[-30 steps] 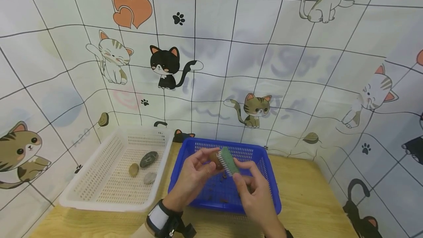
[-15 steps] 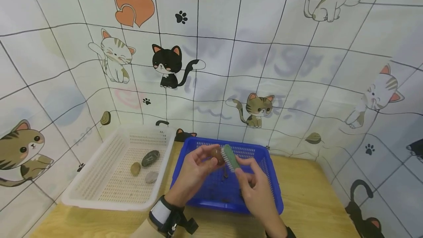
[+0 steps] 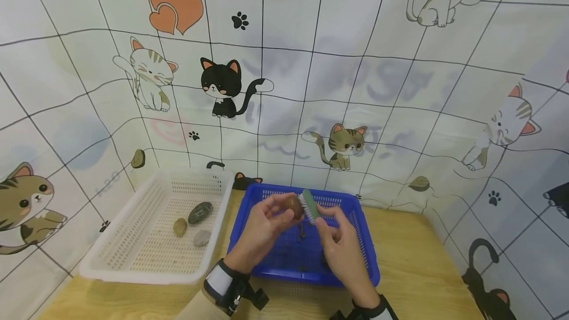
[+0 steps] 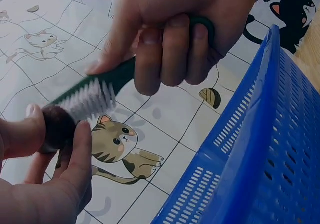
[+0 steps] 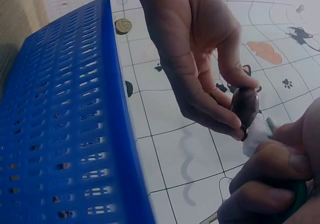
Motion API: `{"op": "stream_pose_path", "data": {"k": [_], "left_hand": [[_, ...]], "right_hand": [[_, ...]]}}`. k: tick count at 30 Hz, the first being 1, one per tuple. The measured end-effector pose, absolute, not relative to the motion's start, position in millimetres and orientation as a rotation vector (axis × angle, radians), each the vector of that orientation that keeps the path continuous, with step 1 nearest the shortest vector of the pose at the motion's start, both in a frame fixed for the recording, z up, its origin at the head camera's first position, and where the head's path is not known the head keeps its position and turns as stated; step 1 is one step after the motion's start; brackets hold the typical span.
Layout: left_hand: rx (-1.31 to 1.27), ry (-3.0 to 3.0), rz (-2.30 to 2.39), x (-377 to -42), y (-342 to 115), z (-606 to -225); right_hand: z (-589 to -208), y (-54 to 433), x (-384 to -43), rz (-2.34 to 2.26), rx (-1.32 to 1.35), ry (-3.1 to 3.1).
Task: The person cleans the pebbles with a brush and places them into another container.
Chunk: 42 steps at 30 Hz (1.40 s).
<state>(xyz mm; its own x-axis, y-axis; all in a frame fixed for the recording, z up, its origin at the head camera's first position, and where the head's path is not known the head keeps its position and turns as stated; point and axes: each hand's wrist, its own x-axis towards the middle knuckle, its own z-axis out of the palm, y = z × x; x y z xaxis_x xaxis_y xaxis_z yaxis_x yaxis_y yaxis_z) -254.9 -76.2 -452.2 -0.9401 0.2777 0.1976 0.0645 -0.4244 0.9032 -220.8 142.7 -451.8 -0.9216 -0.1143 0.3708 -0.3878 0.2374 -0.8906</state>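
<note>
My left hand (image 3: 262, 228) pinches a smooth reddish-brown stone (image 3: 294, 207) between thumb and fingers, above the blue basket (image 3: 372, 270). Opposite it, my right hand (image 3: 342, 241) grips a green brush (image 3: 310, 205) with white bristles, which touch the stone's right side. In the left wrist view, the right fingers curl round the brush's handle (image 4: 127, 74) and the bristles (image 4: 90, 101) meet the dark-looking stone (image 4: 57, 128). From the right wrist, the stone (image 5: 245, 106) shows in the left fingertips, with the bristles (image 5: 256, 135) against its lower end.
Left of the blue basket stands a white basket (image 3: 91, 265) holding a dark veined stone (image 3: 200, 213), a tan stone (image 3: 180, 227) and a grey stone (image 3: 202, 238). Small dark bits (image 3: 302, 231) lie in the blue basket. Behind the wooden table (image 3: 409, 260) rises a cat-print sheet (image 3: 284, 73).
The brush has shifted slightly up along the stone's right side, and more of the stone shows. Both hands keep their grips; the baskets stay put.
</note>
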Motion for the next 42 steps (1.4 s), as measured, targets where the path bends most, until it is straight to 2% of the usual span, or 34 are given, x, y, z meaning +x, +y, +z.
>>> {"op": "stream_pose_path", "data": {"k": [8, 17, 27, 36, 42], "left_hand": [[0.364, 1.680, 2.464, -259, -70, -457], [0.433, 1.567, 2.488, -257, -77, -450], [0.396, 1.621, 2.493, -258, -76, -454], [0.507, 1.520, 2.478, -253, -76, -447], [0.449, 1.499, 2.571, -254, -82, -444]], "right_hand": [[-448, 136, -218, 1.760, 0.575, -2.288], [-448, 144, -223, 1.751, 0.416, -2.303], [-447, 138, -218, 1.753, 0.658, -2.287], [-445, 142, -221, 1.689, 0.494, -2.254], [-444, 144, -219, 1.718, 0.512, -2.283]]}}
